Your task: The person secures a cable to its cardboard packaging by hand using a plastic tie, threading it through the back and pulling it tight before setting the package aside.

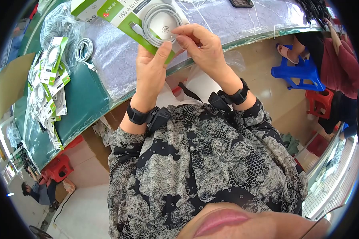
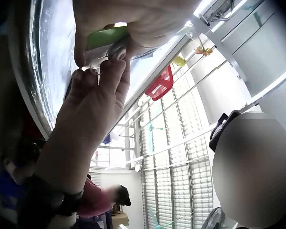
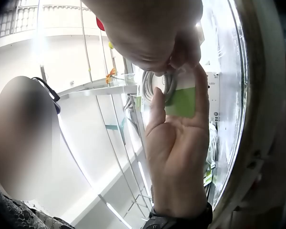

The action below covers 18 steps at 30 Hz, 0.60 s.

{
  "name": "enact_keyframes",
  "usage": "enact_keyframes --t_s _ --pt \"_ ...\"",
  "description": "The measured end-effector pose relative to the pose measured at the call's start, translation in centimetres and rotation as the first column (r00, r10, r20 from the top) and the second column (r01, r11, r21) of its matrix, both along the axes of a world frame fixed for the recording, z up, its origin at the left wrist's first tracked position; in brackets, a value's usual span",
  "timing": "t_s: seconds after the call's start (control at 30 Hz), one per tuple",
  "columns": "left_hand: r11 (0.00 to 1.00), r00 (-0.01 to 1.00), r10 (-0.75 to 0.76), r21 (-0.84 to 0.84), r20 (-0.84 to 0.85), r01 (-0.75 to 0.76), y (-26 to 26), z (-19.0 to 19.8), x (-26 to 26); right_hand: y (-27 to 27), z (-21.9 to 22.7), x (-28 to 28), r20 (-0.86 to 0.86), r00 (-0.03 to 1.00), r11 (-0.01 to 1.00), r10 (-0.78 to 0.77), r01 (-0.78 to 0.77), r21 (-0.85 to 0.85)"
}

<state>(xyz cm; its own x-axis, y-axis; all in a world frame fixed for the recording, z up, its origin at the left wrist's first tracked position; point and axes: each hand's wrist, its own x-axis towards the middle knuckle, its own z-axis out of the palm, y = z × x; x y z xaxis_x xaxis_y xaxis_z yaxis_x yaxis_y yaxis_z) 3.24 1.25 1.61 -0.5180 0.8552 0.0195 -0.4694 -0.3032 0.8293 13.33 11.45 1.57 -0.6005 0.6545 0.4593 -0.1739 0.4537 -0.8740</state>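
In the head view my left hand (image 1: 152, 71) holds a green-and-white cardboard package card (image 1: 121, 18) by its lower end, thumb on the front. A light grey USB cable (image 1: 146, 24) lies coiled on the card's face, its metal plug toward the left. My right hand (image 1: 205, 46) is at the coil's lower right, thumb and forefinger pinching at its edge; a thin, clear strand shows by the fingers in the left wrist view. The right wrist view shows the left palm behind the card's green end (image 3: 181, 102).
To the left, a heap of carded cables (image 1: 48, 87) lies on the green table (image 1: 85, 103), beside a loose coiled cable (image 1: 83, 49) and clear plastic bags (image 1: 64, 20). A dark phone-like object (image 1: 241, 3) lies at the back. Blue stool (image 1: 297, 75) and seated people are at right.
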Motion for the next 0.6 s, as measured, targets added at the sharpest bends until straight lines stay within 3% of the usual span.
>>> enact_keyframes --t_s 0.1,0.13,0.23,0.27,0.4,0.5,0.6 --pt "1.000 1.000 0.014 0.006 -0.023 -0.014 -0.1 -0.3 0.1 -0.4 0.6 0.5 0.011 0.999 0.972 0.036 -0.033 -0.234" --pt "1.000 0.999 0.022 0.009 -0.034 -0.022 -0.1 -0.3 0.1 -0.3 0.6 0.7 0.011 0.999 0.971 0.035 -0.032 -0.236" --pt "1.000 1.000 0.026 0.005 -0.012 -0.026 -0.2 0.1 0.0 0.0 0.6 1.2 0.114 0.994 0.998 0.001 -0.009 0.066" --pt "1.000 1.000 0.027 0.004 -0.003 -0.027 -0.1 0.2 0.0 0.0 0.7 1.3 0.113 0.994 0.998 -0.002 -0.006 0.066" --pt "0.997 0.996 0.074 0.026 -0.053 -0.073 -0.3 0.0 -0.2 -0.5 1.2 1.5 0.038 0.993 0.992 0.112 -0.110 -0.062" --pt "0.997 0.995 0.077 0.036 -0.071 -0.075 -0.3 0.4 0.0 -0.2 1.1 1.8 0.011 0.988 0.903 0.156 -0.138 -0.407" --pt "0.996 0.994 0.080 0.048 -0.075 -0.076 -0.3 0.7 0.0 0.3 0.7 1.6 0.018 0.983 0.904 0.183 -0.161 -0.396"
